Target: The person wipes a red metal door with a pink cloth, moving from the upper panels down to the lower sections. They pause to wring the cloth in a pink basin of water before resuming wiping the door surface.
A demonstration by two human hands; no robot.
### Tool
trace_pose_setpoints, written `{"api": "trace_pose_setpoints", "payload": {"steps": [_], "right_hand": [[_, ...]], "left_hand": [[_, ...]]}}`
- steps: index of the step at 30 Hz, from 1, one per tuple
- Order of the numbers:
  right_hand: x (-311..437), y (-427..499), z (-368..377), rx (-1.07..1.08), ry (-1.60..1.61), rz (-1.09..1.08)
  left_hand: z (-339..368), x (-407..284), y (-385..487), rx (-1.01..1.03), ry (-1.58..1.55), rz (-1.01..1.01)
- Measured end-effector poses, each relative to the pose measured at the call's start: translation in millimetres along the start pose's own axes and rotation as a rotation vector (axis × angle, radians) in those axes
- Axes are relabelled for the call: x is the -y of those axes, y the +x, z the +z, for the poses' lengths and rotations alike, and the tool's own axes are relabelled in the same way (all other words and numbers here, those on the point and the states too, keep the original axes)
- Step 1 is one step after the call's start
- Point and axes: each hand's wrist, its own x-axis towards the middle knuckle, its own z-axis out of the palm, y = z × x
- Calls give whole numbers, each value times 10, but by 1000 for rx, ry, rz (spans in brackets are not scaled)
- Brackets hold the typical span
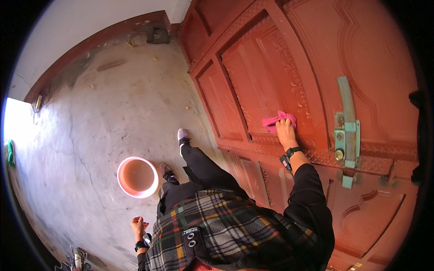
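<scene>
A pink cloth lies bunched against a panel of the red metal door, gripped by my right hand. That arm reaches out to the door, with a dark band and a small device at the wrist. My left hand hangs low beside my body with its fingers curled, apart from the door; whether its fingers are fully closed is not clear, and I see nothing in them. Between that hand and my feet stands a pink bucket of cloudy brownish water.
A green metal bolt and lock stick out from the door, right of the cloth. The concrete floor is cracked. A flat strip and a dark object lie towards the far wall. Tools stand at the lower left.
</scene>
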Motion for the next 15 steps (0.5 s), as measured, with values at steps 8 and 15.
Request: {"api": "trace_pose_setpoints", "payload": {"steps": [8, 15], "right_hand": [[-141, -538, -236, 56, -9, 138], [-577, -128, -787, -218, 92, 127]], "left_hand": [[-265, 88, 241, -10, -19, 45], [-288, -95, 407, -4, -13, 37]]}}
